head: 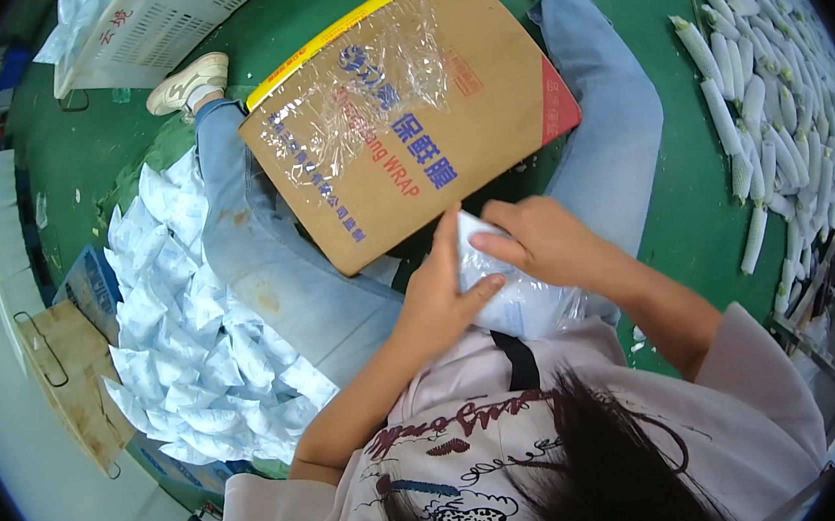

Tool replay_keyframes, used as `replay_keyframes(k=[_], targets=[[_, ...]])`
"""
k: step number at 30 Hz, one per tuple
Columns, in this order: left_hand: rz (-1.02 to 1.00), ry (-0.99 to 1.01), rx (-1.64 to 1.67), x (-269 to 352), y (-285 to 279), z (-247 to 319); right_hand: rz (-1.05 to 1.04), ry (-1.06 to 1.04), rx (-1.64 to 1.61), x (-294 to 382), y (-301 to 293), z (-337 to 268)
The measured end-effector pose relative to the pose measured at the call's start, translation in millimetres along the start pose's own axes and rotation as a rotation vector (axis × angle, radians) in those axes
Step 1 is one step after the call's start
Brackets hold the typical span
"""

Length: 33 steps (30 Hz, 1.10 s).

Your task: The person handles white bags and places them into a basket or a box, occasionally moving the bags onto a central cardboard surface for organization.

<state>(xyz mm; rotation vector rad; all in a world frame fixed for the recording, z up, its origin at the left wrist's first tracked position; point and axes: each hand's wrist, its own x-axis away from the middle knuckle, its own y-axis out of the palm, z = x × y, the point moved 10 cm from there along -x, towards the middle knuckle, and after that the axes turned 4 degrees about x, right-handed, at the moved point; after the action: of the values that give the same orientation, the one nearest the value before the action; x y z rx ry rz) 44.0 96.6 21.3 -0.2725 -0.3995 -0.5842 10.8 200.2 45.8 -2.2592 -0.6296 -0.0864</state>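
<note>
Both bare hands are close together over the lap, at the near edge of a cardboard box [486, 35] that lies between the legs. A white packet [501, 301] with clear plastic film around its lower right side is between them. My left hand [438, 281] grips the packet's left side, thumb across its front. At the upper right my right hand [536, 238] holds it, with the thumb pressed on its surface. Crumpled clear film [399, 74] lies over the box top. The packet's contents cannot be seen.
Pale-blue and white pillow-like packs [199, 342] are heaped beside the left leg. Many pale green vegetables [763, 91], perhaps bitter melons, lie on the green floor at right. A white perforated crate [162, 36] stands at upper left, a brown carton [74, 369] at far left.
</note>
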Motion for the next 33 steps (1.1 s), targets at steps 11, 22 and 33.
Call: replay_keyframes(k=[11, 22, 33], targets=[[0.372, -0.192, 0.837, 36.3, -90.4, -84.0, -0.029, 0.481, -1.452, -10.3, 117.6, -5.9], [1.418, -0.073, 0.247, 194.2, -259.8, -201.7, -0.003, -0.053, -1.351, -320.6, -60.0, -129.7], [1.061, -0.205, -0.884, 120.4, -223.2, -280.7, 0.076, -0.206, -0.959, -300.5, -18.1, -158.1]])
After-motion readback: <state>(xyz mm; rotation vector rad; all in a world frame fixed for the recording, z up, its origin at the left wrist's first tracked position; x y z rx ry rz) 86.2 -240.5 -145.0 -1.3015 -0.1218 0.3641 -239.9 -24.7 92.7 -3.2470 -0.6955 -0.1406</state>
